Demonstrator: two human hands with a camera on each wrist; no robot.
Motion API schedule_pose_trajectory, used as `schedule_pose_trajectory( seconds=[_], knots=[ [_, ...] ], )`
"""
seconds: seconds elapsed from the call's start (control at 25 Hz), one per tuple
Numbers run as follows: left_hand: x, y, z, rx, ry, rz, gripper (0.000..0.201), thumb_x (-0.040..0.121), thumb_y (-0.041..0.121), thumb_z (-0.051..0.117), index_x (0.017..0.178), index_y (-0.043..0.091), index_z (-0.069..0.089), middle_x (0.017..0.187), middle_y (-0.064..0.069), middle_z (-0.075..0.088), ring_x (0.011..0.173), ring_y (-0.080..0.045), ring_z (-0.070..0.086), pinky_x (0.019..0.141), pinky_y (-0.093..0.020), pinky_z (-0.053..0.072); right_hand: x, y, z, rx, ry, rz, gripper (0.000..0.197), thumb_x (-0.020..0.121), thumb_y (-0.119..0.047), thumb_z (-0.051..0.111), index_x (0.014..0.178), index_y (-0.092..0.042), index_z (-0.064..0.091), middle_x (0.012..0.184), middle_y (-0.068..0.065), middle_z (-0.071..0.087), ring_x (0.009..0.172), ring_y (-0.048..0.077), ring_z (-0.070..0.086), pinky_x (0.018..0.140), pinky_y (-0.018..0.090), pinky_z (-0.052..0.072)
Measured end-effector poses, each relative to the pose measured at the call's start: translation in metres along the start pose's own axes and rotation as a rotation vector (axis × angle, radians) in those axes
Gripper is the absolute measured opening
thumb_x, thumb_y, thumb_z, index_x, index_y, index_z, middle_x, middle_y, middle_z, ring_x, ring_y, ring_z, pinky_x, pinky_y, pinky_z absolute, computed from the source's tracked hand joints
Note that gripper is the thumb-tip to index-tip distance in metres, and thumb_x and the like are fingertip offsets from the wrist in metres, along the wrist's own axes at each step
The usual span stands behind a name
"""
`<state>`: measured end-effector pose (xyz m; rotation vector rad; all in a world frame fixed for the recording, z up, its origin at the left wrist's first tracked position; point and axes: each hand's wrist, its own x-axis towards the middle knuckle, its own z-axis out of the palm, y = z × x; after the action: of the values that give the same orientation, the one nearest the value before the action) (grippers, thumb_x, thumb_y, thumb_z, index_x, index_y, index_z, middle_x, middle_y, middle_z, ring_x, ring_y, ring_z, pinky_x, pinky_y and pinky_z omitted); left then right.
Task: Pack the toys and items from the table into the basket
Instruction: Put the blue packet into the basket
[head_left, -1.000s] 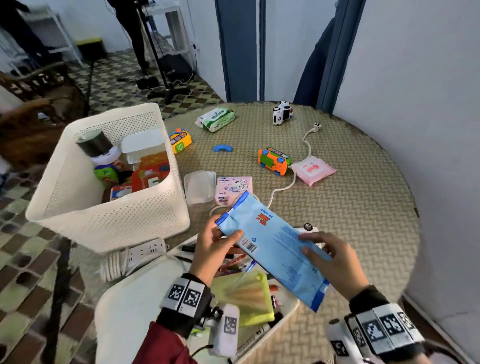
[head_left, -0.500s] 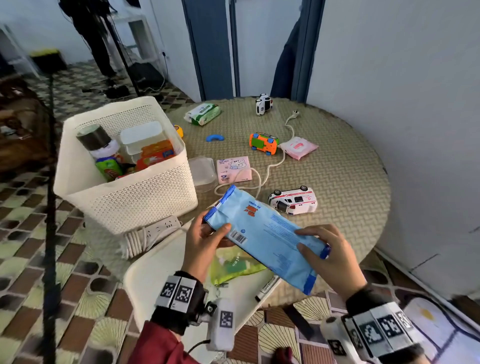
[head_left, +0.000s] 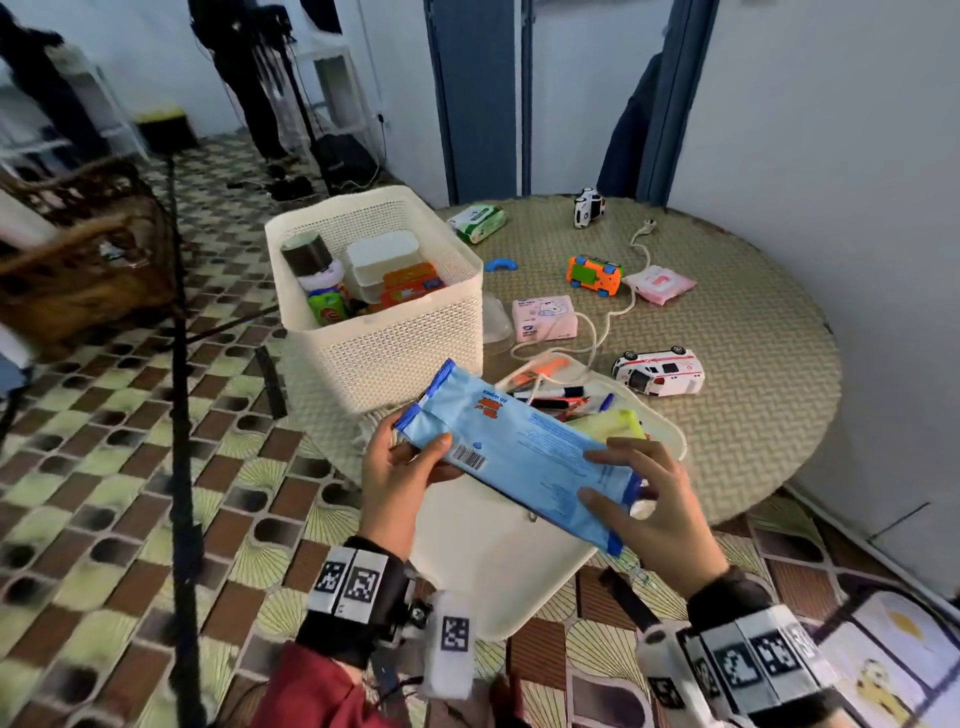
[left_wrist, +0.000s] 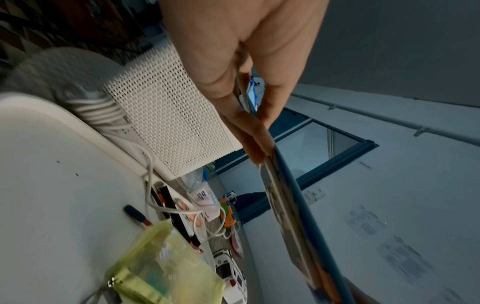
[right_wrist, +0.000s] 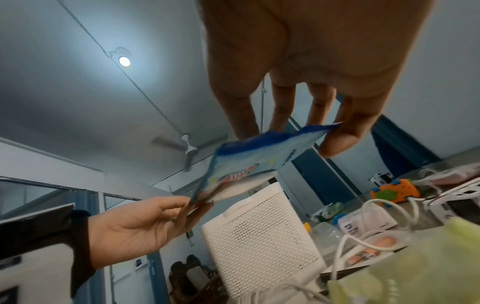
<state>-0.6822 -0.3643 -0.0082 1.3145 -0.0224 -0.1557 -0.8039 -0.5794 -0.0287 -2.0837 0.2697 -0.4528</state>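
I hold a flat light-blue packet (head_left: 524, 457) with a barcode in both hands, in the air over a white tray (head_left: 483, 561). My left hand (head_left: 410, 462) pinches its upper left end, thumb on top; the same pinch shows in the left wrist view (left_wrist: 255, 127). My right hand (head_left: 639, 493) grips the lower right end, and the right wrist view shows the packet (right_wrist: 249, 162) between thumb and fingers. The white perforated basket (head_left: 395, 343) stands just beyond the packet's left end, holding a bottle, a white box and orange packs.
On the round woven table (head_left: 753, 415) lie a white ambulance toy (head_left: 660, 371), an orange toy car (head_left: 595, 275), pink tissue pack (head_left: 543, 318), pink pouch (head_left: 660, 283), green wipes (head_left: 478, 223), a white toy car (head_left: 588, 207), a blue piece (head_left: 501, 265) and a white cable. The tray holds pens and a yellow-green bag (head_left: 608, 423).
The view has drawn back and up from the table, so the floor and ambulance toy show. Both hands keep their hold on the blue packet, which now sits nearer the basket's front.
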Motion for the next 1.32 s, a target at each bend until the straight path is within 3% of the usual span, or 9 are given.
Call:
schedule_pose_trajectory(
  seconds=[0.16, 0.32, 0.6, 0.8, 0.88, 1.0, 1.16, 1.24, 1.32],
  knots=[
    [0.003, 0.020, -0.052, -0.021, 0.117, 0.043, 0.043, 0.081, -0.003, 0.067, 0.121, 0.005, 0.055, 0.110, -0.018, 0.068, 0.091, -0.029, 0.069, 0.060, -0.027, 0.055, 0.006, -0.041, 0.041, -0.026, -0.107, -0.106, 0.044, 0.067, -0.046, 0.078, 0.107, -0.037, 0.063, 0.122, -0.011, 0.046, 0.115, 0.009, 0.034, 0.093, 0.017, 0.029],
    [0.018, 0.046, -0.099, -0.080, 0.207, 0.068, 0.043, 0.085, -0.005, 0.062, 0.125, 0.008, 0.054, 0.107, -0.011, 0.068, 0.073, -0.010, 0.069, 0.056, -0.019, 0.053, 0.025, -0.076, 0.084, -0.052, -0.193, -0.215, 0.058, 0.061, -0.068, 0.064, 0.113, -0.042, 0.058, 0.130, -0.011, 0.040, 0.122, 0.009, 0.030, 0.099, 0.021, 0.026],
    [0.096, 0.112, -0.177, -0.135, 0.218, 0.123, 0.046, 0.085, -0.008, 0.060, 0.127, 0.008, 0.052, 0.097, -0.005, 0.069, 0.066, -0.007, 0.068, 0.055, -0.016, 0.053, 0.087, -0.143, 0.173, -0.105, -0.154, -0.347, 0.059, 0.062, -0.064, 0.063, 0.113, -0.036, 0.061, 0.129, -0.005, 0.040, 0.119, 0.012, 0.029, 0.100, 0.027, 0.024],
    [0.166, 0.147, -0.211, -0.138, 0.077, 0.101, 0.039, 0.089, -0.003, 0.058, 0.126, 0.010, 0.052, 0.108, -0.012, 0.068, 0.074, -0.010, 0.069, 0.061, -0.019, 0.055, 0.136, -0.182, 0.218, -0.069, -0.054, -0.318, 0.047, 0.063, -0.065, 0.063, 0.104, -0.041, 0.063, 0.123, -0.007, 0.046, 0.116, 0.015, 0.039, 0.094, 0.008, 0.023],
    [0.191, 0.156, -0.219, -0.122, -0.013, 0.096, 0.033, 0.092, 0.002, 0.055, 0.122, 0.015, 0.053, 0.113, -0.010, 0.067, 0.081, -0.011, 0.068, 0.066, -0.022, 0.056, 0.156, -0.192, 0.228, -0.058, 0.012, -0.325, 0.045, 0.064, -0.065, 0.063, 0.101, -0.039, 0.067, 0.120, -0.006, 0.051, 0.115, 0.014, 0.044, 0.095, 0.012, 0.028],
    [0.223, 0.164, -0.224, -0.115, -0.106, 0.070, 0.026, 0.097, 0.011, 0.044, 0.118, 0.022, 0.054, 0.110, -0.002, 0.064, 0.087, -0.009, 0.063, 0.073, -0.029, 0.055, 0.186, -0.202, 0.236, 0.017, 0.118, -0.337, 0.041, 0.069, -0.062, 0.063, 0.097, -0.033, 0.071, 0.111, -0.007, 0.059, 0.111, 0.008, 0.052, 0.099, 0.032, 0.038],
    [0.275, 0.166, -0.227, -0.077, -0.199, 0.065, 0.036, 0.095, 0.009, 0.034, 0.122, 0.026, 0.050, 0.121, 0.009, 0.058, 0.121, -0.012, 0.052, 0.093, -0.039, 0.045, 0.236, -0.210, 0.247, 0.161, 0.189, -0.283, 0.040, 0.075, -0.062, 0.062, 0.094, -0.029, 0.070, 0.096, -0.006, 0.070, 0.094, 0.013, 0.065, 0.087, 0.039, 0.052],
    [0.302, 0.164, -0.223, 0.017, -0.240, 0.121, 0.039, 0.090, 0.013, 0.046, 0.124, 0.033, 0.048, 0.128, 0.013, 0.055, 0.122, -0.005, 0.050, 0.099, -0.038, 0.042, 0.260, -0.213, 0.251, 0.179, 0.232, -0.242, 0.034, 0.078, -0.055, 0.064, 0.089, -0.023, 0.066, 0.088, 0.004, 0.071, 0.080, 0.012, 0.067, 0.071, 0.026, 0.054],
    [0.328, 0.160, -0.218, 0.075, -0.270, 0.180, 0.048, 0.091, 0.013, 0.056, 0.133, 0.032, 0.042, 0.135, 0.012, 0.052, 0.120, 0.000, 0.051, 0.102, -0.033, 0.041, 0.281, -0.212, 0.254, 0.162, 0.282, -0.206, 0.013, 0.085, -0.032, 0.065, 0.086, -0.020, 0.061, 0.085, 0.013, 0.070, 0.069, 0.011, 0.064, 0.058, 0.017, 0.050]
  ],
)
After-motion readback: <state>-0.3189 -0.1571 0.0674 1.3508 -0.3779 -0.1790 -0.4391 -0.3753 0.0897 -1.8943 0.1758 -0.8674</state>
